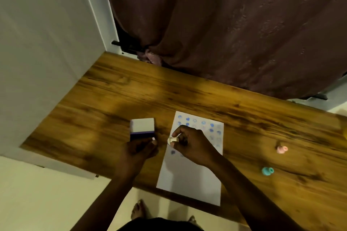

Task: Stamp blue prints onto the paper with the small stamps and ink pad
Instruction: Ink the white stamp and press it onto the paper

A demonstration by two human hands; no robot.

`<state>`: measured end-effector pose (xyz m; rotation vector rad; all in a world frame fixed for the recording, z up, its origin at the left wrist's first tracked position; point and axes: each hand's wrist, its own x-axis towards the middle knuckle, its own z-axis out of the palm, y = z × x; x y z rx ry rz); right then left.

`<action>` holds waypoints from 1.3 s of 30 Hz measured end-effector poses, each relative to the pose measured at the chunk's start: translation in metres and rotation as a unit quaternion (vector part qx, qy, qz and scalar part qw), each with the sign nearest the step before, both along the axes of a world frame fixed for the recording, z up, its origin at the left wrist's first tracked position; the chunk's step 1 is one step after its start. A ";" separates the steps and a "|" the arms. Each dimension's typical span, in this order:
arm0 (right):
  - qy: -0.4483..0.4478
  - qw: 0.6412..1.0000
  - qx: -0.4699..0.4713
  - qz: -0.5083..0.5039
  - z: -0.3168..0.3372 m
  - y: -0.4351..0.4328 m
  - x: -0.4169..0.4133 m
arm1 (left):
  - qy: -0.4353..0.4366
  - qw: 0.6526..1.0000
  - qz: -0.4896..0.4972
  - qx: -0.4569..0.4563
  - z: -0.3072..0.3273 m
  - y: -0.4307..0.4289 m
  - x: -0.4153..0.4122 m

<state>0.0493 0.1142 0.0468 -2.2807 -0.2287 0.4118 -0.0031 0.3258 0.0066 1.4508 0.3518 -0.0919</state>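
A white sheet of paper (189,176) lies on the wooden table, its far half covered with rows of blue prints. My right hand (193,144) hovers over the paper's left edge, fingers pinched on a small cream stamp (171,141) that points left. To the left stands the ink pad (142,129), a white box with its lid raised and a dark blue strip along the front. My left hand (139,151) grips the pad's near edge.
A pink stamp (281,149) and a teal stamp (267,170) lie on the table (112,99) to the right of the paper. A dark curtain (225,24) hangs behind the table; a white wall panel (47,52) borders its left side. The paper overhangs the near table edge.
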 end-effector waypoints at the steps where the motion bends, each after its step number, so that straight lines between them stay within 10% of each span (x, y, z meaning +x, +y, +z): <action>1: -0.002 1.000 -0.016 0.012 -0.004 0.012 0.002 | 0.001 1.000 0.007 0.012 -0.001 0.014 -0.001; 28: -0.056 0.927 -0.343 0.144 -0.054 0.148 0.016 | 0.052 0.995 0.081 0.018 -0.018 0.128 0.004; 39: -0.022 0.965 -0.244 0.098 -0.032 0.139 0.030 | 0.023 0.999 0.044 -0.001 0.008 0.107 0.010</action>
